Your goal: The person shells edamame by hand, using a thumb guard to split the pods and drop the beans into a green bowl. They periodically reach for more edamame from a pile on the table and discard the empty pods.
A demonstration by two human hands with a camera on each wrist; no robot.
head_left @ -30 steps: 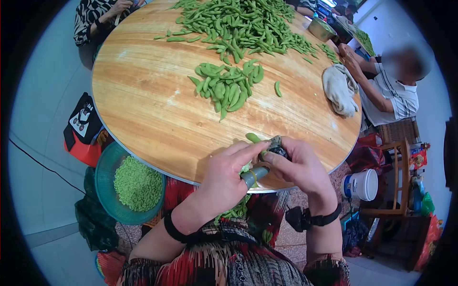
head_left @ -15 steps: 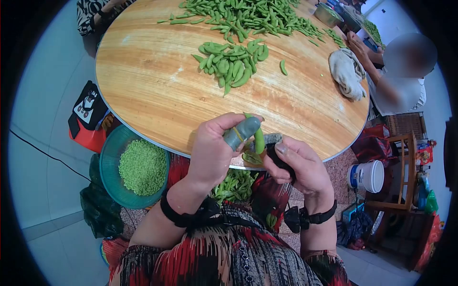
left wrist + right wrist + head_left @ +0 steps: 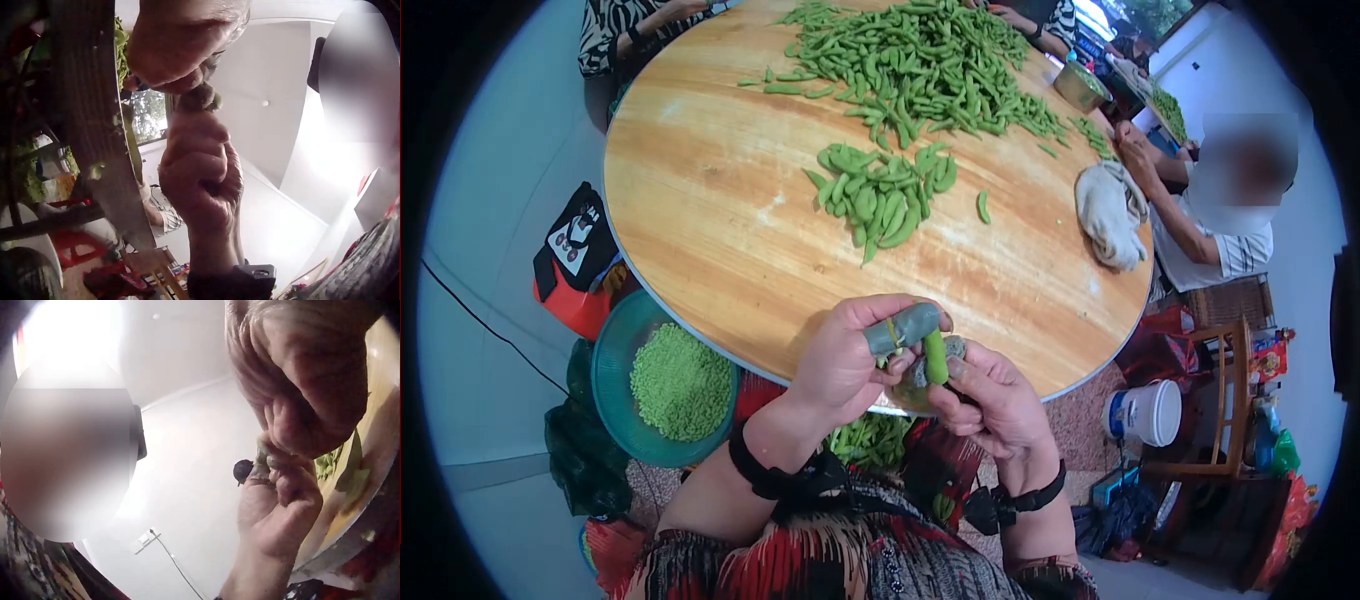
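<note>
brought the right hand (image 3: 1000, 405) in from just beside the green pod (image 3: 935, 358) half a second ago to right up at its lower end. also raised the gray sleeve (image 3: 903, 331) on the left hand (image 3: 832, 365) from down low a second ago to the pod's top.

No txt. legible; markings on blk. bag (image 3: 580, 242) & wht. bucket (image 3: 1154, 412) label (image 3: 1116, 413) too sm. to read.
</note>
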